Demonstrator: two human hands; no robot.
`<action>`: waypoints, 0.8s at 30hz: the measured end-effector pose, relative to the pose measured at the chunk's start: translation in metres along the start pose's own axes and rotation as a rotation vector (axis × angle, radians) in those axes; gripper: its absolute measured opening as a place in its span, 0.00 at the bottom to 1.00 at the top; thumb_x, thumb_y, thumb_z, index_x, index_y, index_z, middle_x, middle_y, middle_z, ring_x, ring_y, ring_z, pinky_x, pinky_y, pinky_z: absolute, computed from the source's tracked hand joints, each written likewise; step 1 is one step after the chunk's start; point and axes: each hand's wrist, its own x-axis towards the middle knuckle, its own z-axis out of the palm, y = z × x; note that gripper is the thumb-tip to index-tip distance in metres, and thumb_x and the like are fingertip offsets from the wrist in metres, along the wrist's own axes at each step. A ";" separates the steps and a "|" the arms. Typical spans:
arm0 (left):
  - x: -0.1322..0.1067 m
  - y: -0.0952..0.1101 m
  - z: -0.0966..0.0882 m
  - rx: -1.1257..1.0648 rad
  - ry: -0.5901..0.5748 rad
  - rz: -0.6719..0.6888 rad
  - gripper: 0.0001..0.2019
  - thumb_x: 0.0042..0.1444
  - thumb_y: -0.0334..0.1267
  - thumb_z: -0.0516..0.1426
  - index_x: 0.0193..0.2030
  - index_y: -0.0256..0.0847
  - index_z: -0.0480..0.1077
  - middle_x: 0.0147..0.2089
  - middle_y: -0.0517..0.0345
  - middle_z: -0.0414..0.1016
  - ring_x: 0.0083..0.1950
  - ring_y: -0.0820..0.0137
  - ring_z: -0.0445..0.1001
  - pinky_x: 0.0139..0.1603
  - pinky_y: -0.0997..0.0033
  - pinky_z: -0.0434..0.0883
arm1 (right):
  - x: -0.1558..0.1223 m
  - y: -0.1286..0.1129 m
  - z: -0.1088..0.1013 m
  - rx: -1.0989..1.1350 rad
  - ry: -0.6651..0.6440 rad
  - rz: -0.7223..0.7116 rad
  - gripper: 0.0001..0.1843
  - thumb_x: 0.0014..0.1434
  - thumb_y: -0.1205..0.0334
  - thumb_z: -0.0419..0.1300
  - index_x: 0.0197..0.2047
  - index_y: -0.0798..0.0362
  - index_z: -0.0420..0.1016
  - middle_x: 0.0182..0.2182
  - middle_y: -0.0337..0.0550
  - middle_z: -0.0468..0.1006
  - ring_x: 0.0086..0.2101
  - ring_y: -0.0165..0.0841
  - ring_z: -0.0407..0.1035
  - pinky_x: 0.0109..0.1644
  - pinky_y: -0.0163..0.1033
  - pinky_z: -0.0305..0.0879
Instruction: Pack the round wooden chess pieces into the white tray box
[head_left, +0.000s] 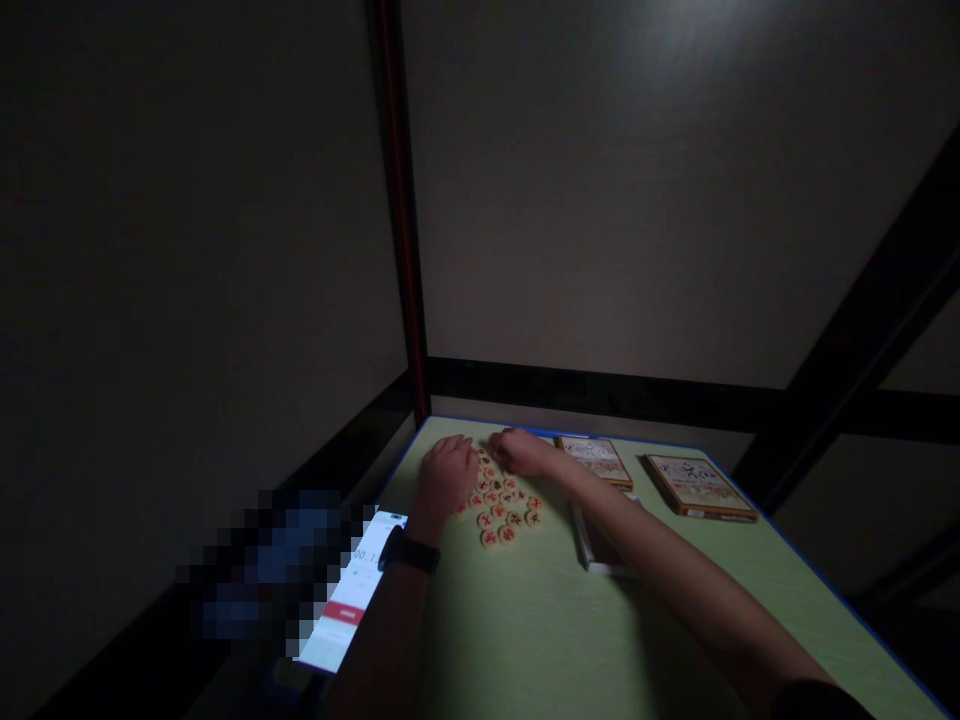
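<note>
Against left hand [448, 478] — round game pieces [501, 508].

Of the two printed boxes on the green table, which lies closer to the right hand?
The left box, just beside the right hand; the other box sits apart, farther to the right.

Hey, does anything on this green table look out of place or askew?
Only the phone stands out: it lies lit at the left edge of the table, seemingly jutting past it. The round game pieces sit clustered under the left hand and right hand; nothing looks spilled or broken.
</note>
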 end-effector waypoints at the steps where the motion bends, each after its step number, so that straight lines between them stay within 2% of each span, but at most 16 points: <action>1: 0.000 0.002 -0.005 0.005 0.008 -0.016 0.18 0.65 0.34 0.46 0.54 0.36 0.73 0.56 0.48 0.75 0.58 0.63 0.69 0.63 0.63 0.64 | -0.004 0.000 -0.003 0.008 0.015 -0.002 0.15 0.54 0.75 0.58 0.44 0.56 0.79 0.37 0.49 0.81 0.37 0.35 0.72 0.37 0.32 0.58; 4: 0.000 0.006 -0.022 0.035 0.013 -0.063 0.17 0.66 0.34 0.46 0.50 0.36 0.74 0.50 0.47 0.77 0.55 0.62 0.71 0.59 0.64 0.66 | -0.017 0.002 -0.012 0.028 0.043 -0.018 0.14 0.52 0.75 0.60 0.41 0.56 0.79 0.33 0.45 0.80 0.36 0.33 0.71 0.38 0.31 0.58; 7: -0.007 0.007 -0.040 0.079 -0.012 -0.086 0.16 0.65 0.30 0.45 0.48 0.34 0.74 0.48 0.46 0.77 0.52 0.63 0.73 0.55 0.67 0.67 | -0.038 0.004 -0.017 0.065 0.076 -0.037 0.14 0.52 0.77 0.58 0.39 0.56 0.80 0.33 0.44 0.80 0.35 0.32 0.70 0.39 0.31 0.58; 9: -0.019 0.007 -0.050 0.114 -0.061 -0.077 0.16 0.65 0.27 0.44 0.46 0.34 0.73 0.46 0.45 0.77 0.48 0.64 0.74 0.52 0.67 0.68 | -0.057 0.004 -0.018 0.133 0.103 -0.055 0.16 0.52 0.78 0.56 0.39 0.55 0.80 0.34 0.44 0.80 0.34 0.31 0.71 0.39 0.31 0.59; 12: -0.049 0.012 -0.058 0.136 -0.195 -0.075 0.15 0.65 0.27 0.45 0.42 0.34 0.73 0.43 0.44 0.77 0.46 0.63 0.75 0.49 0.66 0.68 | -0.091 -0.001 -0.017 0.202 0.133 -0.061 0.16 0.52 0.77 0.57 0.40 0.54 0.80 0.35 0.45 0.80 0.36 0.33 0.72 0.40 0.33 0.60; 15: -0.082 0.026 -0.054 0.050 -0.315 -0.053 0.09 0.65 0.35 0.52 0.43 0.36 0.73 0.44 0.46 0.77 0.49 0.61 0.75 0.50 0.65 0.68 | -0.122 -0.015 -0.013 0.228 0.049 0.000 0.10 0.53 0.74 0.60 0.38 0.53 0.79 0.35 0.45 0.80 0.35 0.35 0.73 0.38 0.34 0.61; 18: -0.103 0.043 -0.043 -0.055 -0.400 -0.117 0.11 0.61 0.40 0.57 0.47 0.38 0.73 0.49 0.47 0.77 0.51 0.61 0.74 0.50 0.66 0.68 | -0.140 -0.033 -0.007 0.208 -0.050 0.033 0.05 0.55 0.69 0.63 0.36 0.52 0.77 0.35 0.45 0.80 0.35 0.36 0.74 0.35 0.34 0.60; 20: -0.106 0.052 -0.035 -0.075 -0.403 -0.127 0.13 0.61 0.38 0.57 0.51 0.37 0.72 0.53 0.45 0.75 0.54 0.61 0.73 0.52 0.67 0.67 | -0.144 -0.043 0.000 0.201 -0.078 0.013 0.04 0.57 0.63 0.65 0.37 0.52 0.75 0.37 0.45 0.80 0.37 0.37 0.74 0.35 0.35 0.60; 24: -0.100 0.055 -0.028 -0.032 -0.421 -0.132 0.12 0.63 0.34 0.54 0.51 0.36 0.72 0.52 0.44 0.75 0.52 0.62 0.74 0.51 0.68 0.67 | -0.143 -0.049 0.014 0.178 -0.053 -0.016 0.14 0.60 0.50 0.64 0.38 0.52 0.74 0.39 0.49 0.79 0.40 0.39 0.75 0.38 0.36 0.61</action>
